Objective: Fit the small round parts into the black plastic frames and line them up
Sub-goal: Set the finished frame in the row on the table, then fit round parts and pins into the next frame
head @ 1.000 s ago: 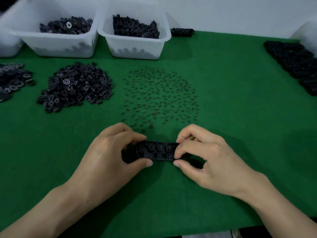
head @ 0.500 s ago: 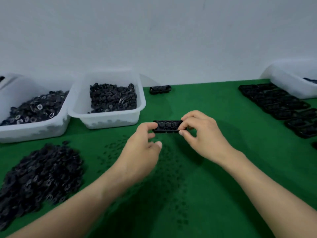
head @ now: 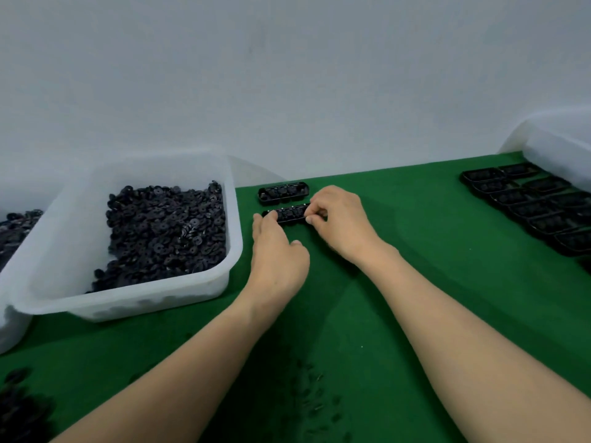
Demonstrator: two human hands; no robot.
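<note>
A black plastic frame (head: 289, 214) filled with small round parts lies at the far edge of the green table, held at both ends. My right hand (head: 342, 223) pinches its right end. My left hand (head: 276, 251) touches its left end with the fingertips. Just behind it, parallel and close, lies a second filled frame (head: 283, 192) by the wall. A white bin (head: 220, 282) to the left holds many small black round parts (head: 166, 228).
Rows of filled black frames (head: 531, 203) lie at the right, beside another white bin (head: 563, 148). A second bin (head: 6, 327) and a loose pile of round parts (head: 19, 410) sit at the far left. Small pins (head: 310, 398) are scattered near the front.
Both hands have carried the frame from the near middle of the table up and away to the far edge, setting it down beside the frame by the wall. The view has tilted up.
</note>
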